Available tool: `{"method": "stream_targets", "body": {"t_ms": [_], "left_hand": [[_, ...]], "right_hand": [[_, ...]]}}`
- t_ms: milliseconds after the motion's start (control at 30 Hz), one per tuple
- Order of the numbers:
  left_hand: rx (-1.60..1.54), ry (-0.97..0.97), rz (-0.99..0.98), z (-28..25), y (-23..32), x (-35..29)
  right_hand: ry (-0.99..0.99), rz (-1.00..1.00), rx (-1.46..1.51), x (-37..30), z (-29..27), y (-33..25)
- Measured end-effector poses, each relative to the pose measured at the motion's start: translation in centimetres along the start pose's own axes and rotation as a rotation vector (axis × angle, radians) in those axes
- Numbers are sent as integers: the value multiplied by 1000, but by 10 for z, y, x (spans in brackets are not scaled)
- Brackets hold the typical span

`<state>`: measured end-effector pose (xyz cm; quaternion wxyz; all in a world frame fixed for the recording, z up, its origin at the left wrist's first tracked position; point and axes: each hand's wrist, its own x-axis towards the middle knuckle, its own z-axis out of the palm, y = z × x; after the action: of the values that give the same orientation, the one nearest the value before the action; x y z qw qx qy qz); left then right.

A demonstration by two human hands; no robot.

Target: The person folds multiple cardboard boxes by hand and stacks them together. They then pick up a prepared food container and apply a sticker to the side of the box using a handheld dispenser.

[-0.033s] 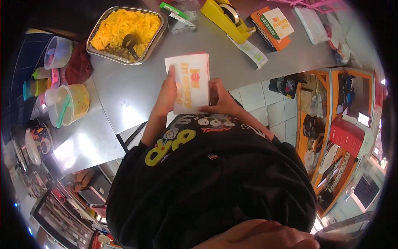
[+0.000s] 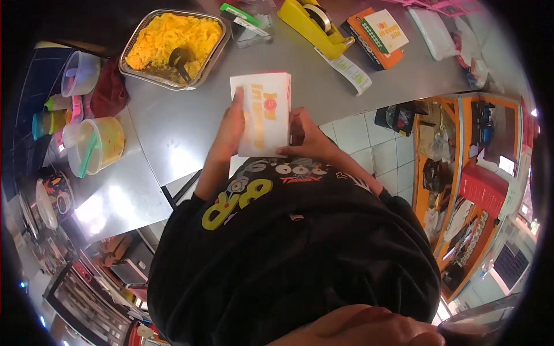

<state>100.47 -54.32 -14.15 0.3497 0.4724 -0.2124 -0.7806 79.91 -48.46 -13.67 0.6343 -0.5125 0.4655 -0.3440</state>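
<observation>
A white cardboard box [image 2: 262,115] with orange print and a red edge is held upright in front of my body, over the near edge of the steel table. My left hand [image 2: 232,124] grips its left side, with the thumb along the printed face. On the right, my right hand [image 2: 303,138] holds the lower corner, thumb on the front and fingers curled at the side. The box's back and inside are hidden. Beyond it, at the far left, a metal tray [image 2: 214,62] holds yellow food that looks like scrambled egg. A black serving spoon [image 2: 180,62] rests in the food.
A yellow tape dispenser [image 2: 314,32] with a printed strip [image 2: 353,75] stands at the back. Orange and white boxes [image 2: 384,34] lie right of it, near a white plastic packet [image 2: 433,34]. Clear tubs [image 2: 107,144] and a dark red cloth [image 2: 109,89] line the left side.
The white box has shifted up very slightly and its printed face has turned a little. Both hands keep their hold; nothing else has visibly moved.
</observation>
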Motion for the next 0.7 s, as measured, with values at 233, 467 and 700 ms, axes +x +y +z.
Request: {"method": "stream_targets", "body": {"t_ms": [233,467,700], "left_hand": [[411,100,-103,19,23,18],[615,423,-39,47,-22,46],[442,585,29,61,-38,26]], "right_hand": [[833,-163,-818,20,-163,5],[537,-313,-611,56,-186,-35],[304,-893,-842,130,-149,-91]]}}
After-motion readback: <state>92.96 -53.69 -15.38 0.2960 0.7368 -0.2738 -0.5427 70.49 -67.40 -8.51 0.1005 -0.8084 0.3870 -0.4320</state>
